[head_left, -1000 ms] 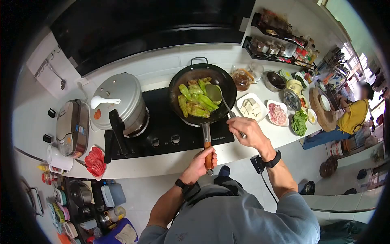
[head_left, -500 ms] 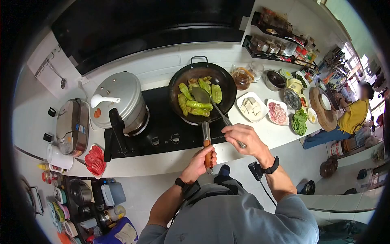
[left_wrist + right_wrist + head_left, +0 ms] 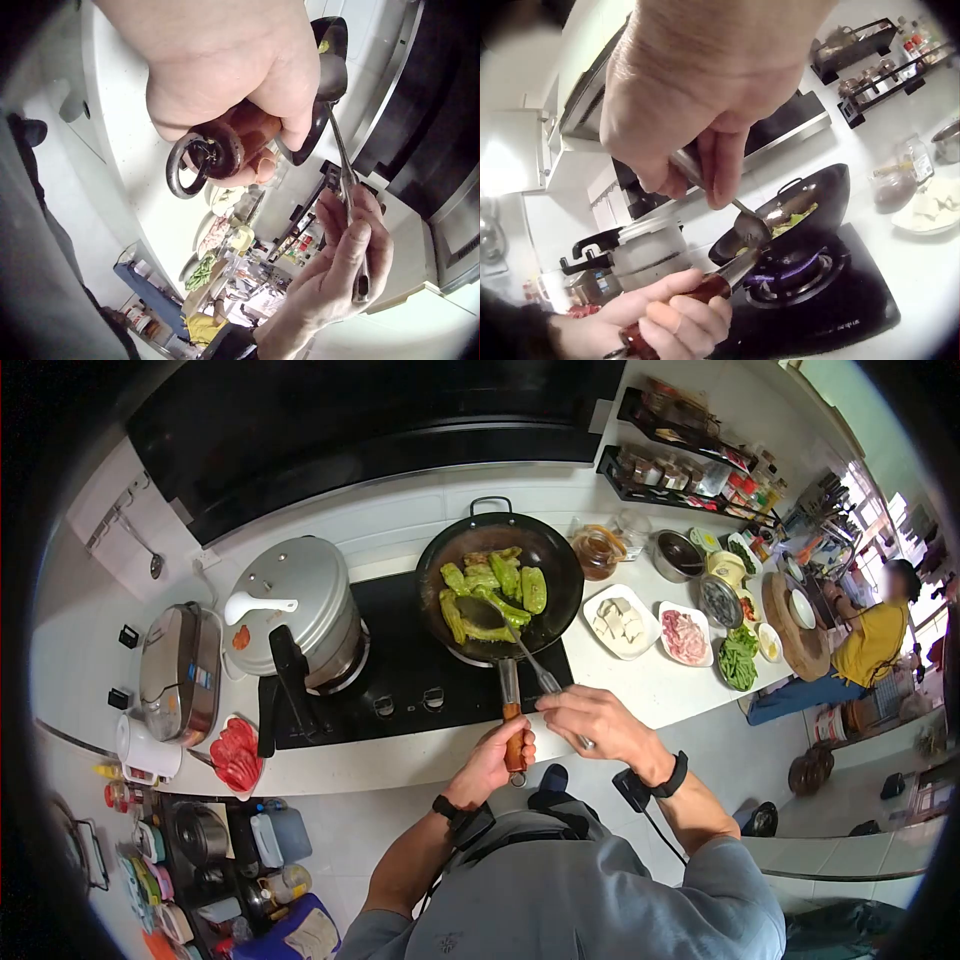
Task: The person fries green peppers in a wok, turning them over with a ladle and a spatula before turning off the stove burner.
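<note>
A dark wok [image 3: 560, 565] sits over a lit burner [image 3: 810, 270]; blue flame shows beneath it in the right wrist view. Browned green peppers [image 3: 508, 578] lie inside. My left hand [image 3: 490, 758] grips the wok's reddish wooden handle [image 3: 515, 740], which ends in a metal ring [image 3: 184, 166]. The right hand [image 3: 605, 725] holds a long-handled metal ladle [image 3: 545, 675], its stem running between thumb and fingers. The ladle's bowl [image 3: 480, 612] rests among the peppers at the left near side of the wok, partly over them.
Left of the wok stands a large pressure cooker [image 3: 290, 585] with a white spoon [image 3: 260, 607] on its lid. Right of the stove are plates of white chunks [image 3: 618, 625] and sliced meat [image 3: 684, 638]. A person in yellow [image 3: 870, 650] stands farther right.
The ladle's bowl has swept from the wok's right side to its left near side, shifting the peppers. My right hand has moved left and nearer the body; the left hand keeps its grip.
</note>
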Action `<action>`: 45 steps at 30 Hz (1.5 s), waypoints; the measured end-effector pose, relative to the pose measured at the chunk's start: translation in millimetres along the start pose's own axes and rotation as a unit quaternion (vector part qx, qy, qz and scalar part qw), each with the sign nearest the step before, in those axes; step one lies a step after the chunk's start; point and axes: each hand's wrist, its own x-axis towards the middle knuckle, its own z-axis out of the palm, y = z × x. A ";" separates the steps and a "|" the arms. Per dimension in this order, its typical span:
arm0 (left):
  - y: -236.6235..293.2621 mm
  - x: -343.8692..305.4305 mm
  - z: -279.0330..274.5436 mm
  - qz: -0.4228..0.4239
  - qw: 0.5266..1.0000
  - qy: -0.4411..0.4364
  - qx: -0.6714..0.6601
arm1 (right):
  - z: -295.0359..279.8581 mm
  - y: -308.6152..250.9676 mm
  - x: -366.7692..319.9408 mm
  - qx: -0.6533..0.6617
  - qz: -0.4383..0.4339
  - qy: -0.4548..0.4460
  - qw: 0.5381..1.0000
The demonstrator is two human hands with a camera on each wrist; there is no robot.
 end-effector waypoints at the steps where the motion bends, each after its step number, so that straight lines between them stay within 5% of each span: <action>1: 0.6 0.5 -0.7 0.000 1.000 -0.006 -0.001 | 1.4 6.8 1.2 -0.001 0.000 0.001 1.000; 17: 1.0 0.7 0.3 0.011 1.000 0.000 0.011 | 16.5 54.0 5.3 -0.027 0.056 0.035 0.997; 22: 0.4 -1.1 1.4 0.012 1.000 0.001 0.006 | 12.1 51.1 -3.9 0.104 0.168 0.083 0.977; 38: 0.8 -1.7 0.1 0.005 1.000 -0.003 0.011 | 15.3 53.7 -17.7 0.113 0.169 0.131 0.970; 45: 1.0 -0.7 -0.2 0.008 1.000 -0.010 0.007 | 29.3 59.1 -14.8 0.152 0.230 0.229 0.934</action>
